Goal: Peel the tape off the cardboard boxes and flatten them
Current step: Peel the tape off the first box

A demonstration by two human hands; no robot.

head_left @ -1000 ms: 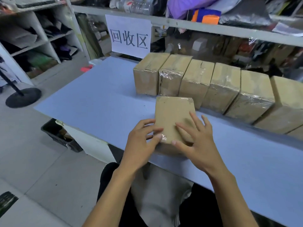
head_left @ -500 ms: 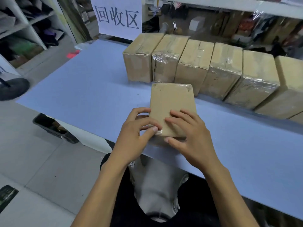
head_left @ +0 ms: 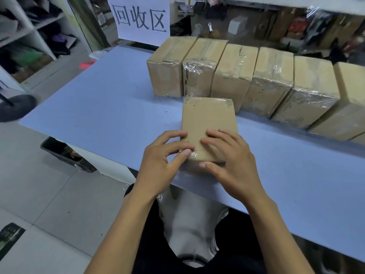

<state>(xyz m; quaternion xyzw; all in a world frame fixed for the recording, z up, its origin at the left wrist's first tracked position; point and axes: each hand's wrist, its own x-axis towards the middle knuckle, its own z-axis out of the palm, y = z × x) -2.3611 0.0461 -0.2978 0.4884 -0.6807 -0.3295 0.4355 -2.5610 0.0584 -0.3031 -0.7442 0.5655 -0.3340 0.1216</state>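
A person is working at the near edge of a pale blue counter (head_left: 102, 107), where a small cardboard box (head_left: 208, 123) is lying flat. The left hand (head_left: 164, 163) is pinching at clear tape (head_left: 192, 154) on the box's near corner, thumb and fingertips together; the right hand (head_left: 231, 163) is lying spread on the lid, fingers straight, pressing down. The box is looking light and fairly stiff, its tape slick and crinkled, so the lifted tape edge seems the likeliest place to take hold. A row of taped boxes (head_left: 272, 82) is standing behind it.
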